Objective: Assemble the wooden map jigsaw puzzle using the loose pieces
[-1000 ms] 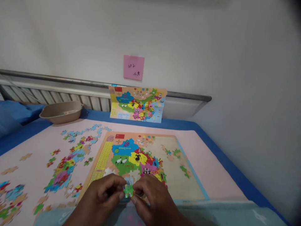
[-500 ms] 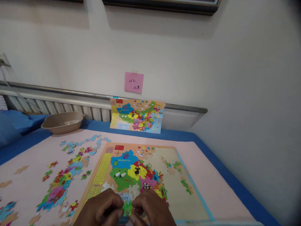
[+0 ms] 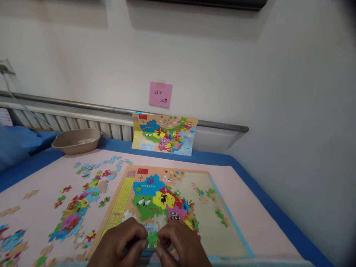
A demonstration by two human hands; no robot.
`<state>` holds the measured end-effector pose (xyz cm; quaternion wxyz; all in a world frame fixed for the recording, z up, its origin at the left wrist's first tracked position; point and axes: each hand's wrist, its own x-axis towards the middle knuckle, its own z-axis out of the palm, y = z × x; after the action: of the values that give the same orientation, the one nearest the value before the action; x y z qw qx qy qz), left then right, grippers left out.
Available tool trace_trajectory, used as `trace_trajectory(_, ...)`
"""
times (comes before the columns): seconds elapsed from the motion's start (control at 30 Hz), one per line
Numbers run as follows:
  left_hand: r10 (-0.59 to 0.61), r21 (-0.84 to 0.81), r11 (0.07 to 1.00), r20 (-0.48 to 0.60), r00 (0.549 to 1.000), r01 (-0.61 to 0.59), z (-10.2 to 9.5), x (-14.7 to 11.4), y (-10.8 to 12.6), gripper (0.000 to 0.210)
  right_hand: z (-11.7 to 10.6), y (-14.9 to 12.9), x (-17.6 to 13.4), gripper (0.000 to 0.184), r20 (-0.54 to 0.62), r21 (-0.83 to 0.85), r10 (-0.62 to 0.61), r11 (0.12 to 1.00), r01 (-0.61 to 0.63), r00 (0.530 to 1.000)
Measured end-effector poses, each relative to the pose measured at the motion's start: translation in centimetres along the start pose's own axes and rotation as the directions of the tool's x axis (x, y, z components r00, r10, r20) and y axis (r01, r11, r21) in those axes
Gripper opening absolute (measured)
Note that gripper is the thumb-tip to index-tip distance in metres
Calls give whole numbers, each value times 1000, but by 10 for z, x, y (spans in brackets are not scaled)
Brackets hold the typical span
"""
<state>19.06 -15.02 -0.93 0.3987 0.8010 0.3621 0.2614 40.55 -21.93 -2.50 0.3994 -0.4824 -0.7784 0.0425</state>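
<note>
Over the lower edge of the jigsaw board (image 3: 219,237), my left hand (image 3: 121,243) and my right hand (image 3: 185,243) face each other, fingertips pinched. Between them they grip green puzzle pieces (image 3: 152,239); whether these are joined is hard to see. The partly filled map puzzle (image 3: 150,213) shows birds, a ram and pandas, with its lower part hidden behind my hands. Loose green and tan pieces (image 3: 221,217) lie on the bare right side of the board.
Many loose and joined puzzle pieces (image 3: 72,213) cover the pink sheet (image 3: 116,178) to the left. A tan basin (image 3: 78,142) with a few pieces inside stands behind them. A printed map (image 3: 165,133) leans at the wall under a pink note (image 3: 160,94).
The view has shifted slightly, so the scene sits a little further right. Both hands keep their pinch on the green pieces and have hardly moved.
</note>
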Motion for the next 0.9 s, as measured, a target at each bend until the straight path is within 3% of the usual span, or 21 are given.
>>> trace_trajectory(0.17,-129,-110,986,-5,992,128,-5,-1,19,17,-6,-16,5,12,-53,21,85,996,-84,995)
trace_trajectory(0.37,-215,-181,960,-2,977,211,-8,2,28,17,-8,-18,8,9,-10,48,143,989,-142,990)
trace_trajectory(0.9,-141,-181,974,-13,990,136,-6,1,23,17,-8,-18,10,6,-23,15,129,992,-129,991)
